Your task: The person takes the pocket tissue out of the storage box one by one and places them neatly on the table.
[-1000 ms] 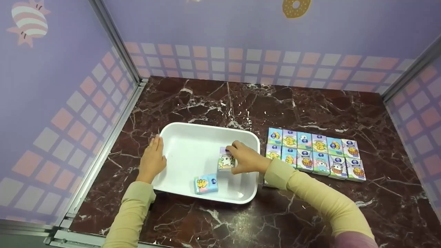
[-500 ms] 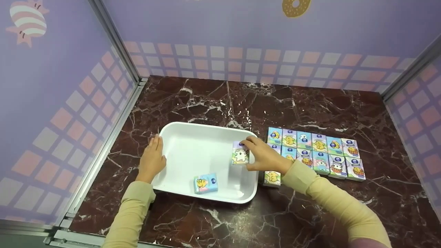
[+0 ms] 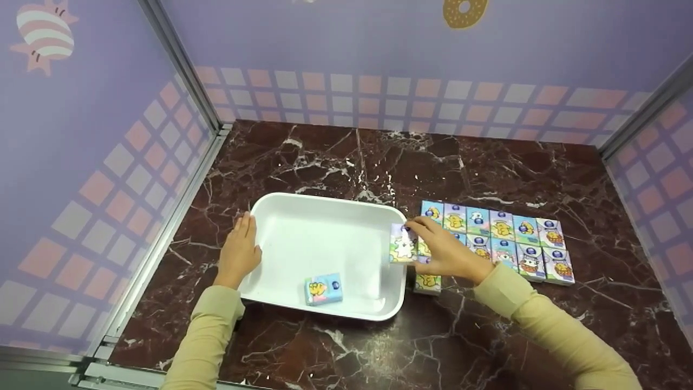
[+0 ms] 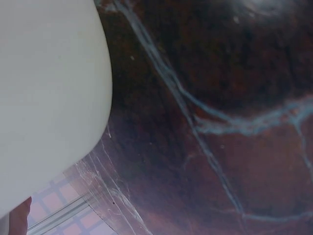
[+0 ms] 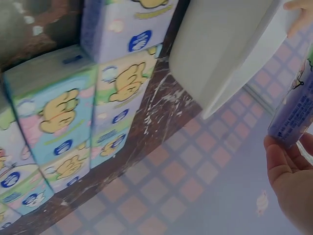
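Note:
My right hand (image 3: 449,253) pinches a purple-and-white pack of pocket tissues (image 3: 402,244) with a cartoon animal on it, over the right rim of the white tray (image 3: 330,199). In the right wrist view, thumb and fingers hold one end of this pack (image 5: 293,112). My left hand (image 3: 238,254) rests with straight fingers against the tray's left side. One blue tissue pack (image 3: 324,288) lies inside the tray near its front wall. Right of the tray, several tissue packs (image 3: 503,250) lie side by side in rows, partly covered by my right hand. The tray wall (image 4: 54,88) fills the left wrist view's left side.
A purple-and-pale pack (image 3: 427,284) lies in front of the rows, close to the tray's right side. Everything stands on a dark red marbled tabletop (image 3: 346,352). Purple printed panels (image 3: 400,49) enclose it at the back and sides, with metal rails (image 3: 178,216) along the left edge.
My right hand has carried the purple-and-white tissue pack rightward, from over the tray's inside to its right rim. The left hand, tray and blue pack have stayed in place.

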Demonstrator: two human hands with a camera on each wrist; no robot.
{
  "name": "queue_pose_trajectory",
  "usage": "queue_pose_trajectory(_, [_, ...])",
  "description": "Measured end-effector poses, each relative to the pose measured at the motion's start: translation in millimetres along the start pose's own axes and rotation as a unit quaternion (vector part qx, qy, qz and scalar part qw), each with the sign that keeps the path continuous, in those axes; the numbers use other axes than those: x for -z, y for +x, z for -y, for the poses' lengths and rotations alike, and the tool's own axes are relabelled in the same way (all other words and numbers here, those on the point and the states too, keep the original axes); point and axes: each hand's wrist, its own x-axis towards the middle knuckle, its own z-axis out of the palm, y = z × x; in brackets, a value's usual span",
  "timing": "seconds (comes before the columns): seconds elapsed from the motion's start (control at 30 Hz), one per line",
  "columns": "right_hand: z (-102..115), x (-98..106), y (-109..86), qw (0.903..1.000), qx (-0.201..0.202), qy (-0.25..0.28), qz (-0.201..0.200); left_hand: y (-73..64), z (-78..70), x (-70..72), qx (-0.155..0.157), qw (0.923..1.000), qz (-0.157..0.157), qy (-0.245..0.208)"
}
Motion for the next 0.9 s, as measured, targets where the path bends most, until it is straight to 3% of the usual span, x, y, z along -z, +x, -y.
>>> queue_pose_trajectory(0.37, [-14,11,-34.5,0.9983,-0.054,-0.015,-0.015,-0.1,-0.7,0.6,0.009,0.9999,0.007,-0.006])
queue_pose_trajectory(0.67, [-33,5,-60.6,0.994,-0.108,-0.017,0.0,-1.3,-2.3,2.4,0.011,0.9999,-0.005,-0.007])
queue_pose_trajectory(0.9, [-42,-1,-75.6,0.9926,-0.12,-0.018,0.008,-0.9,-2.4,1.2,0.011,0.9999,0.003,-0.005])
